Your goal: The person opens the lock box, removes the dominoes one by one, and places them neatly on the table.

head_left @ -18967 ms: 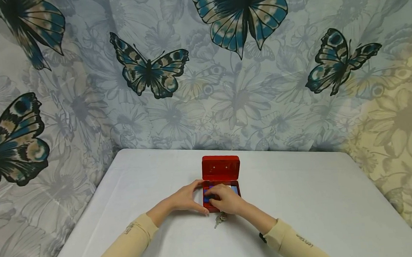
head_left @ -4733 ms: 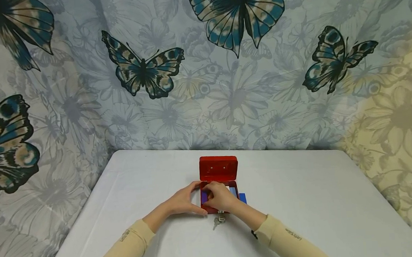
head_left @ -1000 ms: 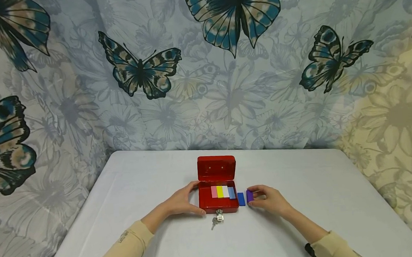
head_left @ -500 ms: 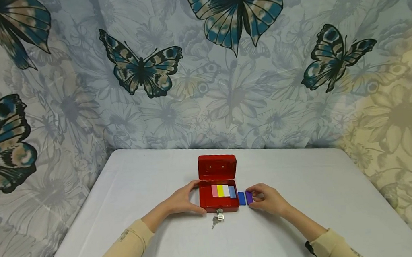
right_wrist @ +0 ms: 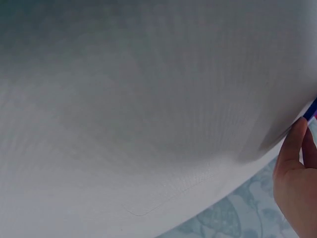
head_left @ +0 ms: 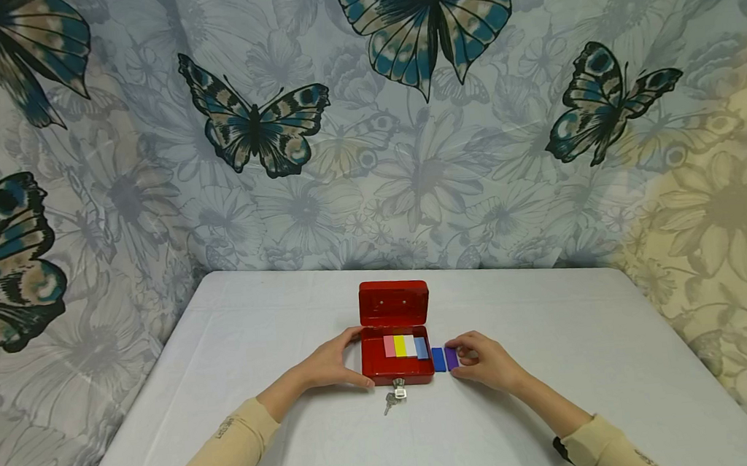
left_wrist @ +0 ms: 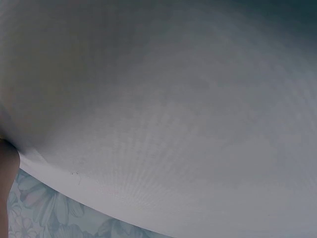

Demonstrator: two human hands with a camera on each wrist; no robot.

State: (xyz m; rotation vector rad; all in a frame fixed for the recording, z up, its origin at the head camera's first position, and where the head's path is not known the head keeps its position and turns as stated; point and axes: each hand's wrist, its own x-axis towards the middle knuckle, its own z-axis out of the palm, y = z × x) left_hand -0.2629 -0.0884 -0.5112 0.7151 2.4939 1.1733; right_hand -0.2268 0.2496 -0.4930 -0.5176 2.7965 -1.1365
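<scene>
A red cash box (head_left: 374, 364) stands on the white table with its lid (head_left: 394, 303) raised. Inside lie a pink block (head_left: 389, 346), a yellow block (head_left: 399, 346), a white block (head_left: 410, 346) and a light blue block (head_left: 421, 348) in a row. My left hand (head_left: 331, 362) holds the box's left end, thumb at the front corner and fingers at the back. To the right of the box, a blue block (head_left: 438, 359) lies on the table. My right hand (head_left: 485, 362) pinches a purple block (head_left: 451, 358) beside it, between thumb and fingers.
At the box's front a metal lock (head_left: 399, 390) holds a set of keys (head_left: 390, 403) hanging onto the tabletop. The white table (head_left: 537, 308) ends at a butterfly-patterned cloth (head_left: 435, 184) behind it. The wrist views show mostly tabletop.
Earlier my right hand was inside the box. The blue block came out to the table, then the purple one followed and slid slightly left towards it. My left hand stays at the box.
</scene>
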